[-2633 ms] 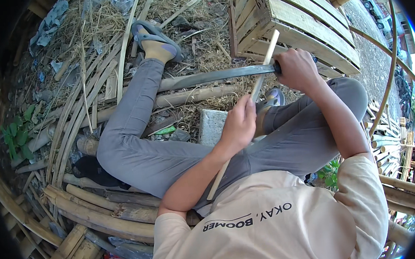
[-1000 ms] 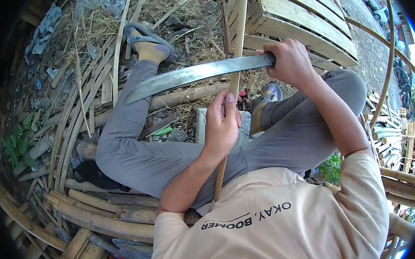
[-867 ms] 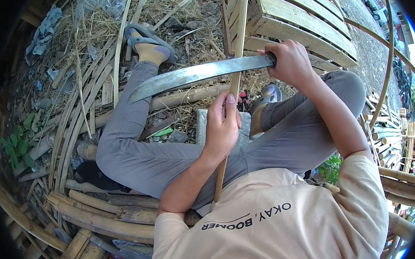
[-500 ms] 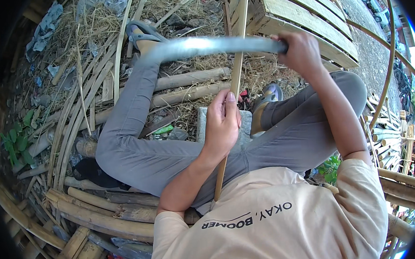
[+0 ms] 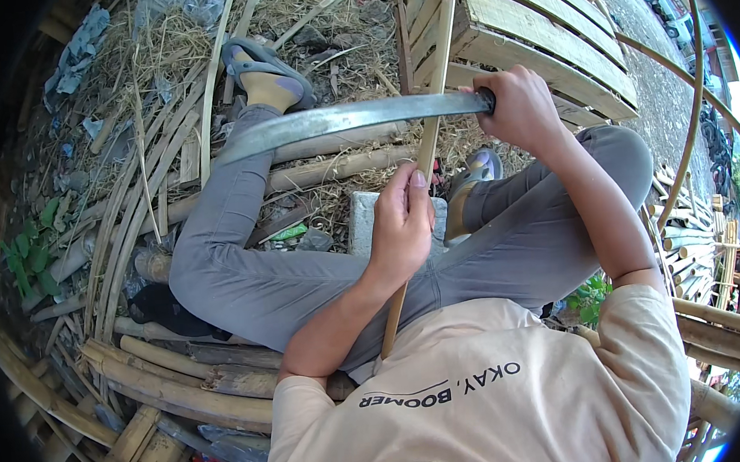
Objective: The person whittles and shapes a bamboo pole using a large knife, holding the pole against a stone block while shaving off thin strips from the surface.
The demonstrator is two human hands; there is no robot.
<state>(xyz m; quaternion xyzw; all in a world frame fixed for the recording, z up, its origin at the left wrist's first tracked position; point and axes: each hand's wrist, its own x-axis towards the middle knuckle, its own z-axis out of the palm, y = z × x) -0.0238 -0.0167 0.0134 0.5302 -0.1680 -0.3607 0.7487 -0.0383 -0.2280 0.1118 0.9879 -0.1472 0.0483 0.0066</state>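
Note:
My left hand (image 5: 401, 226) is closed round a long, pale bamboo strip (image 5: 436, 98), which slants from my lap up and away from me. In my right hand (image 5: 520, 111) is the dark handle of a machete (image 5: 336, 120). Its long, slightly curved steel blade points left and lies across the strip, a little beyond my left hand. Whether the edge bites into the bamboo cannot be made out. Below my left hand the strip runs down across my trousers to my waist. A grey stone block (image 5: 364, 223) sits between my legs, partly hidden by that hand.
A slatted wooden crate (image 5: 536, 30) stands at the far right. Bamboo poles (image 5: 184, 390) lie at the left, with long split strips (image 5: 139, 187) beyond them. Dry shavings (image 5: 173, 56) and plastic scraps cover the ground. My sandalled foot (image 5: 269, 79) is beyond the blade.
The machete has come closer to me along the strip, and its blade is less blurred. The strip's far end has tilted slightly right. My left hand has kept its hold.

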